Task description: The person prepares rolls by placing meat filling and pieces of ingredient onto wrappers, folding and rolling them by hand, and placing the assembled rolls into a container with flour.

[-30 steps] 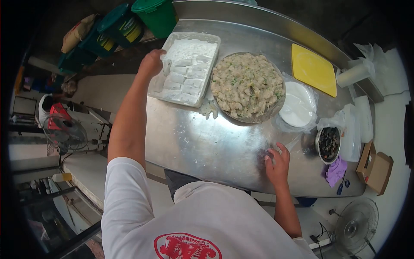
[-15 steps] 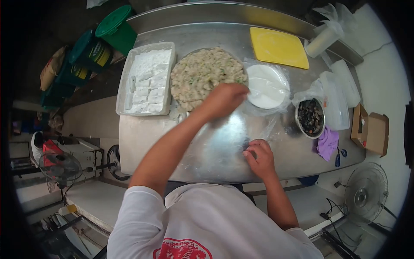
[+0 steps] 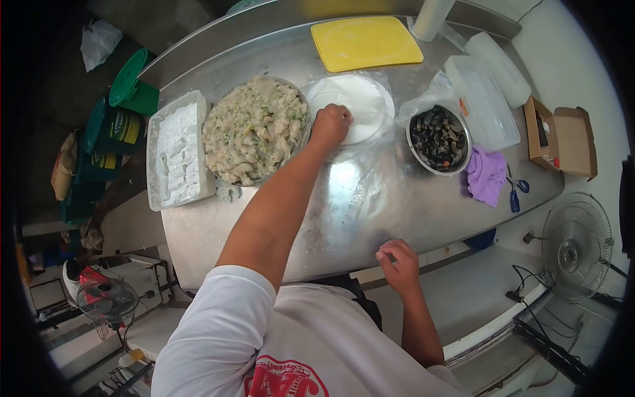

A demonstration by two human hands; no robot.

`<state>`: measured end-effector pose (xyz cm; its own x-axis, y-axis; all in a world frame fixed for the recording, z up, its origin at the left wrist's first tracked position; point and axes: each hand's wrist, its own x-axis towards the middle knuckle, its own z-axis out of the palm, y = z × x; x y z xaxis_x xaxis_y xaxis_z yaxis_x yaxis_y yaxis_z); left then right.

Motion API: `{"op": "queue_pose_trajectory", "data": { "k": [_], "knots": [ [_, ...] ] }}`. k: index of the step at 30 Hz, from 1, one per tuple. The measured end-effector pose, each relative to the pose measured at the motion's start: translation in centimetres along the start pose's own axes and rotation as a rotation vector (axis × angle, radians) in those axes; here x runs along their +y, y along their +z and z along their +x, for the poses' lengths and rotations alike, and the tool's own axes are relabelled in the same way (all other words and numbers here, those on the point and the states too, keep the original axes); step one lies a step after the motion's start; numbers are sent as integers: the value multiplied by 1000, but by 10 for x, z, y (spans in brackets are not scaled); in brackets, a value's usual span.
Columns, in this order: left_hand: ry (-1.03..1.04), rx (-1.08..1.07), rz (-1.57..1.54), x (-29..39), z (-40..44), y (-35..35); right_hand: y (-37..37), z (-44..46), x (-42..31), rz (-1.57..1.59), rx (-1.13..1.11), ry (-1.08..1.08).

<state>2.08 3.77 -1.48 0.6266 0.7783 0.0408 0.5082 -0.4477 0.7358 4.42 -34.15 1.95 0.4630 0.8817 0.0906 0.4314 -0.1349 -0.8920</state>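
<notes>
steel table [image 3: 344,231] under white disc [image 3: 373,111] on plastic [image 3: 354,154], tray [image 3: 152,162], purple cloth [image 3: 486,175]

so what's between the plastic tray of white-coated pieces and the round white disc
A mound of chunky, green-flecked mixture: the head view shows it between the plastic tray and the white disc, where the left hand is.

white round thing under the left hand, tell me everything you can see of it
The white round thing is a flat, smooth-looking disc with a slightly see-through layer across its top; its material is unclear. It lies flat on crumpled clear plastic, right of the heaped mixture and nearer than the yellow board. The left hand covers part of it, seemingly touching.
</notes>
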Motion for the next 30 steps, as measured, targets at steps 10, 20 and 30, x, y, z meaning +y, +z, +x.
{"op": "queue_pose_trajectory", "data": {
  "k": [10,20,30],
  "knots": [
    [462,-231,191,23,-176,-70,69,48,1,1056,73,564],
    [238,-19,285,-67,-345,-59,138,45,-21,521,-178,679],
    [-19,36,63,-60,-327,-81,134,73,-10,-309,-532,-413]
  ]
}}
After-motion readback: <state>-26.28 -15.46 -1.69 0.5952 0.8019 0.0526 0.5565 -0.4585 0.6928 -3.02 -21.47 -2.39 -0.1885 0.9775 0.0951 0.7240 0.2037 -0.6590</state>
